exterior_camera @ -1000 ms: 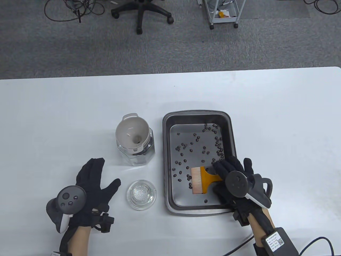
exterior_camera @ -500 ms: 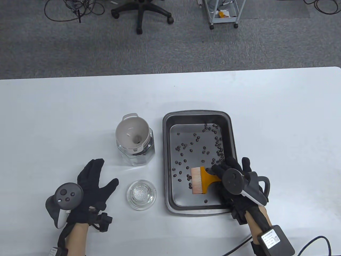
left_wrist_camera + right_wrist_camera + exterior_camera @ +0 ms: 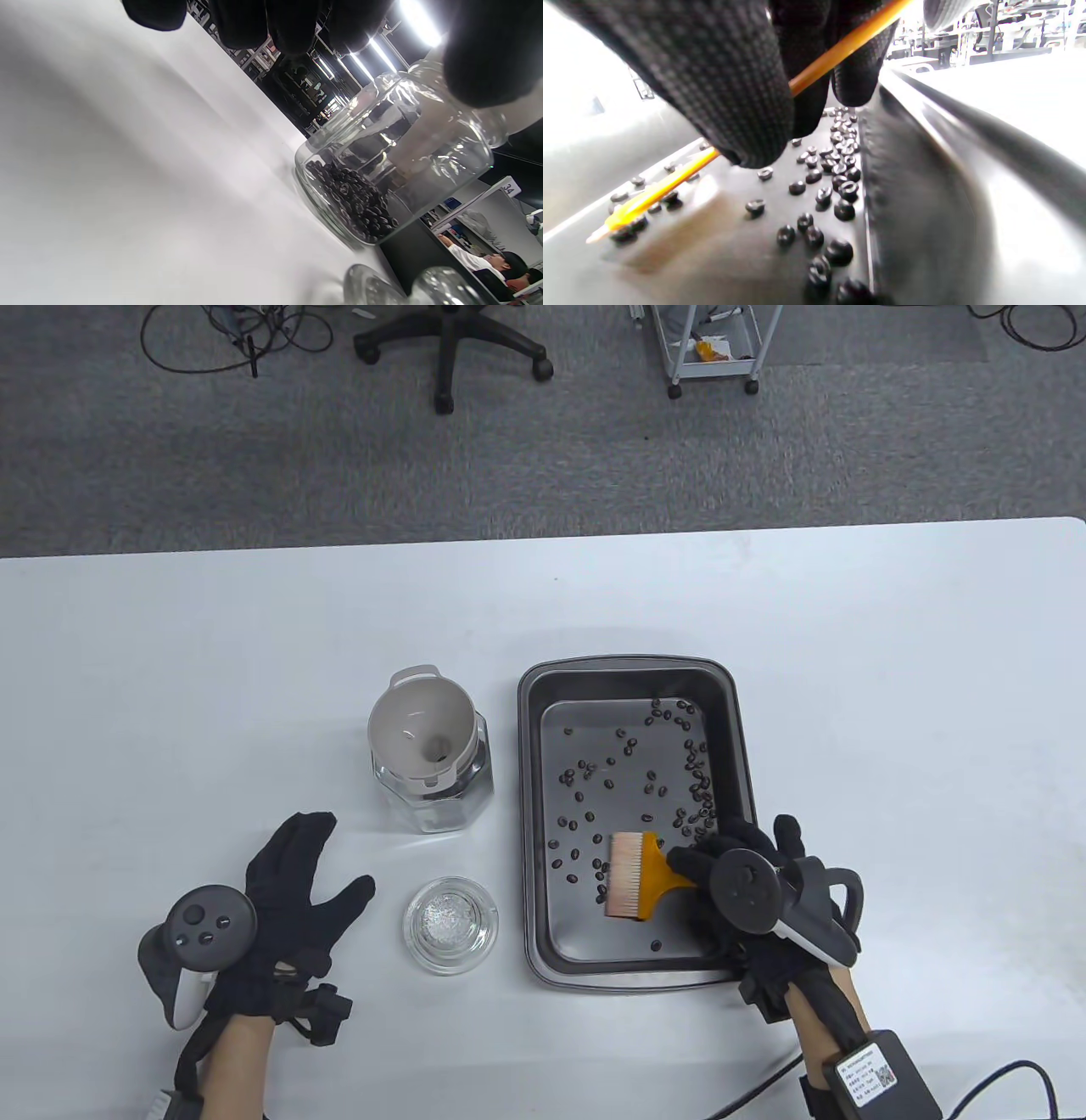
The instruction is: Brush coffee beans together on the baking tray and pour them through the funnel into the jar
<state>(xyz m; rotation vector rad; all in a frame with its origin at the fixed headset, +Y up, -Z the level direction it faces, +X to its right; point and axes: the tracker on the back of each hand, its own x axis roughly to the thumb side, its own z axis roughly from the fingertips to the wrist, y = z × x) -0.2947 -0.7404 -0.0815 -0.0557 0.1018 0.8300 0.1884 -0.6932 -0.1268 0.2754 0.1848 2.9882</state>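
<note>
- The right hand (image 3: pixel 747 891) grips the yellow handle of the brush (image 3: pixel 635 875), fingers curled round it at the tray's near right; in the right wrist view the handle runs between the gloved fingers (image 3: pixel 734 84); the bristles point left, low over the tray (image 3: pixel 530 814) floor, though contact cannot be confirmed.
- The beans (image 3: pixel 670 780) lie scattered across the tray, thickest along the right wall; one sits alone near the front edge.
- The left hand (image 3: pixel 280 899) rests flat on the table, fingers spread, holding nothing; the lid (image 3: pixel 450 925) lies just beside it.
- The jar (image 3: pixel 433 789) stands left of the tray with the funnel (image 3: pixel 420 729) seated in its mouth; the left wrist view shows beans already in its bottom.
- The step in hand looks like sweeping, barely begun; next, the bristles must gather the strays into one heap before the tray is lifted and tipped.
</note>
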